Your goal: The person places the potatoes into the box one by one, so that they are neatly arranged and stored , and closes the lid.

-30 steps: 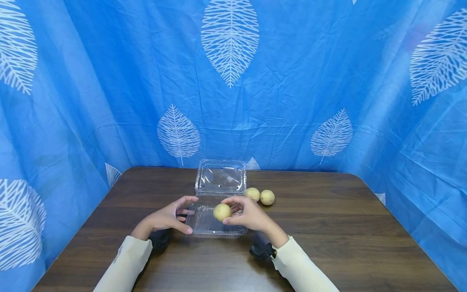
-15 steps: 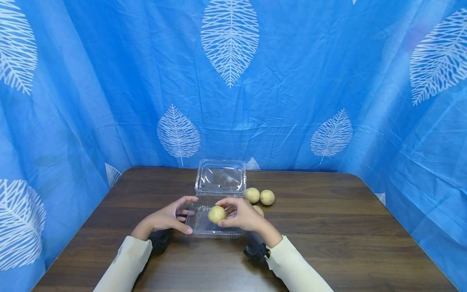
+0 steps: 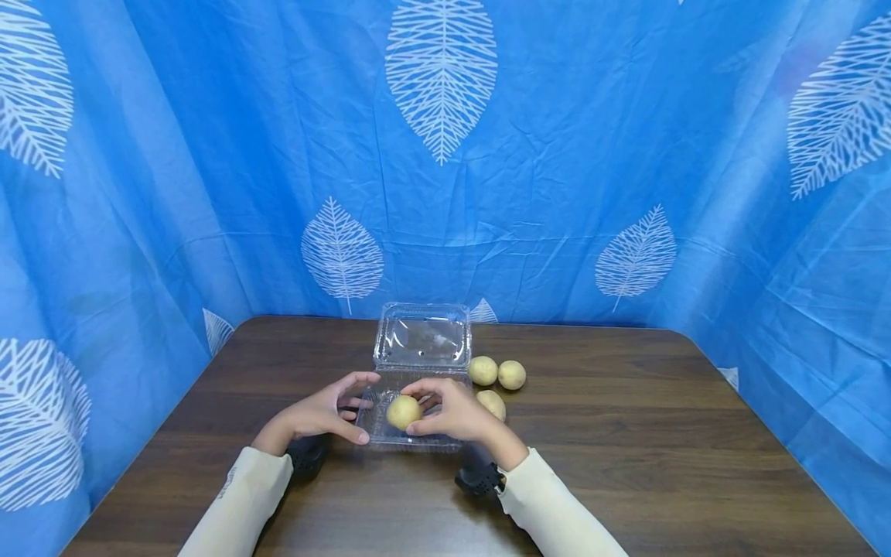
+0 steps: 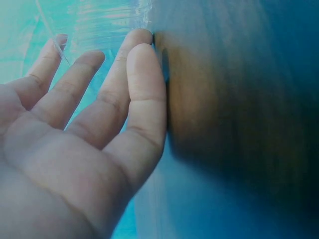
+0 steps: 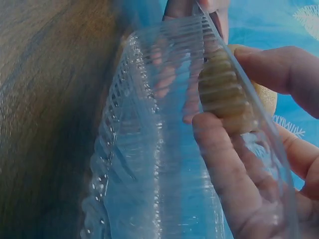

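Note:
A round yellow potato (image 3: 404,413) is gripped between the thumb and fingers of my right hand (image 3: 452,411), over the base of a clear plastic box (image 3: 377,428). The right wrist view shows the same potato (image 5: 227,94) partly through the box's clear ribbed wall (image 5: 129,114). At the box's left side my left hand (image 3: 319,410) has its fingers spread, with the fingertips touching or close to the rim. In the left wrist view the fingers of that hand (image 4: 94,119) are extended around nothing solid, near the clear plastic.
The box's clear lid (image 3: 422,336) stands raised at the back. Right of the box lie two potatoes side by side, one (image 3: 483,370) touching or close to the other (image 3: 512,375), and a third (image 3: 491,404) nearer my right wrist. Brown table (image 3: 626,433); blue curtain behind.
My right hand has carried its potato left and slightly down over the box base. The potato near my right wrist has come into sight. My left hand has stayed in place.

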Tool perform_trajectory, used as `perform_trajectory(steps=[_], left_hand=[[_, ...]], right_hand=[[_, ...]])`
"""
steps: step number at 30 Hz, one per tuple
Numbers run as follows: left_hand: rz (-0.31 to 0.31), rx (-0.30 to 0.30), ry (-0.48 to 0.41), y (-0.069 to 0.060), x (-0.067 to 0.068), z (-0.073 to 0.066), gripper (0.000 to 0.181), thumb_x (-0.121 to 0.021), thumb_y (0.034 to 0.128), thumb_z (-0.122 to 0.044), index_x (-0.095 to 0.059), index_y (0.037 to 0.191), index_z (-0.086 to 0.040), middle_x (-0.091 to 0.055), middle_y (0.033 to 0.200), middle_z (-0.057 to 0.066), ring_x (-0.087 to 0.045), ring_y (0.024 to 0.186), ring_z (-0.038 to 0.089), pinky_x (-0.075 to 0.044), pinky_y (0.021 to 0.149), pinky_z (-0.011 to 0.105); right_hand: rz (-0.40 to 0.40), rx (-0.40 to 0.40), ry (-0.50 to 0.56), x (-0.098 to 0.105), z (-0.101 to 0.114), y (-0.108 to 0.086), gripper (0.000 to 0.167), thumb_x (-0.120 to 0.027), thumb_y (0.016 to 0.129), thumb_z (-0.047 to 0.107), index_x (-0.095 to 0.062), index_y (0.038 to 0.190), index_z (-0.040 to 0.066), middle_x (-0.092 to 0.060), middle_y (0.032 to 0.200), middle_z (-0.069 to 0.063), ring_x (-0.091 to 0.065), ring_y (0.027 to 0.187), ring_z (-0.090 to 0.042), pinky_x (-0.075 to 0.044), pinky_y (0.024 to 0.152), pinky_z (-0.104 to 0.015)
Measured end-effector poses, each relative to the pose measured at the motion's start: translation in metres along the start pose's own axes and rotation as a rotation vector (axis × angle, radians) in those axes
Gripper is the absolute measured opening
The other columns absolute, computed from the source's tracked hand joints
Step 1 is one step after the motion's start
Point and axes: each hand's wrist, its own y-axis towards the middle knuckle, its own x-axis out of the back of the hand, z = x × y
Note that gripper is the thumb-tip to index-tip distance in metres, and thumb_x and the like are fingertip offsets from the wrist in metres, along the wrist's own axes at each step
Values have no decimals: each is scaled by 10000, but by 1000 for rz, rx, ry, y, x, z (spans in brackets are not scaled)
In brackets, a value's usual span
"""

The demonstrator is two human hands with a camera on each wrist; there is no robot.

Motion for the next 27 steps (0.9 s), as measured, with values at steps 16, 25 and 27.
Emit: perform_trajectory(steps=[16, 25, 27], left_hand=[[4, 8, -5, -1, 0, -2, 993, -886, 888, -201, -265, 1616, 64, -218, 1688, 354, -412, 1467, 600, -371, 1167, 697], [12, -7, -9, -1, -1, -3, 1003, -882, 895, -199, -244, 1612, 92, -205, 1689, 367, -394, 1473, 614, -357, 1167, 711], [13, -12, -11, -2, -1, -2, 1007, -883, 894, -197, -241, 1611, 99, -202, 1689, 371, -390, 1473, 619, -356, 1165, 715]], right_hand=[[4, -29, -80, -7, -1, 6, 491, -870, 897, 85, -711, 1350, -20, -726, 1298, -183, -759, 1064, -286, -595, 879, -281], [45, -51, -99, -9, -3, 8, 467, -857, 903, 25, -716, 1346, -15, -716, 1324, -193, -752, 1084, -353, -599, 875, -292], [60, -53, -112, -10, -2, 8, 460, -852, 906, 14, -717, 1345, -13, -713, 1340, -196, -752, 1097, -372, -602, 875, -298]])
